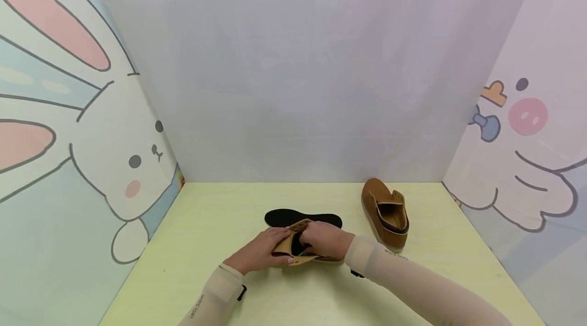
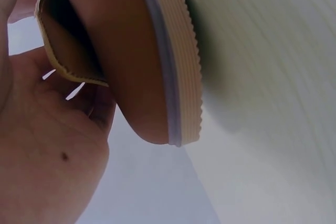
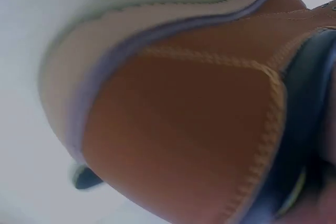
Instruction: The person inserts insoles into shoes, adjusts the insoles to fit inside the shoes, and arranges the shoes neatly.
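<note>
A brown lace-up shoe (image 1: 332, 261) lies in front of me, toe to the left. My left hand (image 1: 263, 251) grips the spread upper near its tongue, thumb on the near side and fingers on the far side. The left wrist view shows the toe (image 2: 134, 77) and ridged pale sole beside that palm. My right hand (image 1: 326, 239) reaches into the opening with bent fingers, their tips hidden; I cannot tell whether they pinch something. Black material (image 1: 297, 244) shows inside the shoe. The heel (image 3: 184, 124) fills the right wrist view. Just behind lies a black insole (image 1: 284, 217).
The matching brown shoe (image 1: 384, 214) stands to the right, toe pointing away, close beyond my right forearm. The pale yellow table (image 1: 206, 229) meets a white back wall (image 1: 312, 86). Cartoon-printed panels (image 1: 91, 163) flank both sides.
</note>
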A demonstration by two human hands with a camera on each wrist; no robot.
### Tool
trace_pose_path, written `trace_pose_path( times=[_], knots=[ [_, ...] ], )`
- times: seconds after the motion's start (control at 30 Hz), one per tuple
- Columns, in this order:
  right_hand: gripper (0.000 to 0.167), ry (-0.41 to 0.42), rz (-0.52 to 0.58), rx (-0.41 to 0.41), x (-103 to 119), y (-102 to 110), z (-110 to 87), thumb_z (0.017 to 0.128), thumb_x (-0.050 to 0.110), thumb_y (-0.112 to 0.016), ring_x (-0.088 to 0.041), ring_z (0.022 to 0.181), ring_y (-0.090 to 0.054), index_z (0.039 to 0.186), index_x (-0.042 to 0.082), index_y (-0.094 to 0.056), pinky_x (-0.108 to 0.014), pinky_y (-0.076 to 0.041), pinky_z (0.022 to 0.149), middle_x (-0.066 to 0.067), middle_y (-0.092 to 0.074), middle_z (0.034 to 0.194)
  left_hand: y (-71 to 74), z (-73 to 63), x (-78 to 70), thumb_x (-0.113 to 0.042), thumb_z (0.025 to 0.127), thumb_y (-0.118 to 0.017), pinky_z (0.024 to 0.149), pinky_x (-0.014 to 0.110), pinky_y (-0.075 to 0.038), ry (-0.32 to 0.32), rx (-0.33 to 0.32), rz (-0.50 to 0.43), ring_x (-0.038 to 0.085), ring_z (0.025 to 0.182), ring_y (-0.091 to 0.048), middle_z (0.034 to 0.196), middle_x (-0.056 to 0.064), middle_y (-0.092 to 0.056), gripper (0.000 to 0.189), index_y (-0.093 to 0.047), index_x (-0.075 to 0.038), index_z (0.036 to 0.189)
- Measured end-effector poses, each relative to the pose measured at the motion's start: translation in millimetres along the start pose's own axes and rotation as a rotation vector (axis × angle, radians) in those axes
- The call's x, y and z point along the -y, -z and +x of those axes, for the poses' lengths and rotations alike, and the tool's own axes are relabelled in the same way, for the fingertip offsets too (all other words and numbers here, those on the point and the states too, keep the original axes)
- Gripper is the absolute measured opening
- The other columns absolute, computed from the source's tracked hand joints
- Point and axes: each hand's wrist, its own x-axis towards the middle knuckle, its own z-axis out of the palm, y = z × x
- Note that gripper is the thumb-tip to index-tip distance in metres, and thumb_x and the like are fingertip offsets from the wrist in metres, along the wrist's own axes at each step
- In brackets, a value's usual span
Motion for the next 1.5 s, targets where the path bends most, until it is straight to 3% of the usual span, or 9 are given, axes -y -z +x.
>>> trace_pose_path(
  times=[0.3, 0.8, 0.9, 1.1, 1.23, 1.33, 1.5],
  knots=[
    [0.025, -0.046, -0.084, 0.116, 11, 8, 4.9, 0.091, 0.019, -0.078, -0.004, 0.056, -0.053, 0.069, 0.024, -0.067, -0.02, -0.047, 0.057, 0.012, -0.06, 0.064, -0.4, 0.0, -0.4, -0.063, 0.096, -0.057, 0.114, 0.052, -0.035, -0.005, 0.02, -0.011, 0.033, 0.144, -0.037, 0.156, 0.012, -0.042, 0.082, -0.044, -0.005, 0.153],
    [0.034, -0.06, -0.02, 0.095, 3, 4, 8.9, 0.091, 0.016, -0.076, -0.002, 0.048, -0.042, 0.061, 0.022, -0.06, -0.019, -0.036, 0.051, 0.015, -0.048, 0.052, 1.9, 0.6, 1.4, -0.064, 0.095, -0.058, 0.114, 0.049, -0.035, 0.01, 0.013, 0.005, 0.031, 0.145, -0.037, 0.156, 0.012, -0.042, 0.085, -0.043, -0.003, 0.153],
    [0.031, -0.043, 0.002, 0.077, 0, 2, 6.1, 0.092, 0.016, -0.075, -0.001, 0.049, -0.043, 0.063, 0.022, -0.063, -0.019, -0.037, 0.051, 0.015, -0.051, 0.055, 1.8, 0.4, 0.0, -0.063, 0.096, -0.059, 0.114, 0.05, -0.035, 0.004, 0.014, -0.008, 0.031, 0.145, -0.036, 0.156, 0.013, -0.042, 0.085, -0.043, -0.003, 0.153],
    [0.021, 0.038, 0.039, 0.019, -8, -8, -1.1, 0.093, 0.014, -0.075, 0.004, 0.061, -0.048, 0.073, 0.02, -0.074, -0.013, -0.042, 0.058, 0.014, -0.062, 0.08, -1.1, -0.6, -2.7, -0.065, 0.095, -0.058, 0.114, 0.05, -0.035, 0.01, 0.021, -0.002, 0.031, 0.145, -0.036, 0.156, 0.012, -0.042, 0.086, -0.043, -0.004, 0.153],
    [0.023, 0.038, 0.063, 0.015, -7, -6, -3.8, 0.093, 0.013, -0.076, 0.004, 0.059, -0.047, 0.072, 0.021, -0.073, -0.013, -0.041, 0.057, 0.016, -0.061, 0.073, -1.4, -0.9, -3.1, -0.065, 0.095, -0.058, 0.114, 0.05, -0.035, 0.013, 0.021, -0.006, 0.032, 0.145, -0.036, 0.157, 0.012, -0.041, 0.086, -0.043, -0.003, 0.153],
    [0.02, 0.02, 0.018, 0.029, -3, -1, -5.0, 0.093, 0.014, -0.076, 0.003, 0.058, -0.05, 0.074, 0.022, -0.073, -0.015, -0.042, 0.057, 0.017, -0.061, 0.069, -1.8, -0.3, -1.8, -0.064, 0.095, -0.058, 0.114, 0.05, -0.035, 0.014, 0.017, -0.004, 0.032, 0.145, -0.036, 0.157, 0.012, -0.041, 0.085, -0.043, -0.003, 0.153],
    [0.012, 0.001, -0.14, 0.052, 6, 9, -13.9, 0.095, 0.017, -0.072, -0.001, 0.068, -0.061, 0.086, 0.023, -0.077, -0.017, -0.049, 0.063, 0.013, -0.067, 0.081, -0.9, 0.0, 0.1, -0.064, 0.095, -0.058, 0.115, 0.049, -0.035, 0.018, 0.018, -0.013, 0.031, 0.145, -0.035, 0.157, 0.012, -0.04, 0.085, -0.043, -0.004, 0.153]
  ],
)
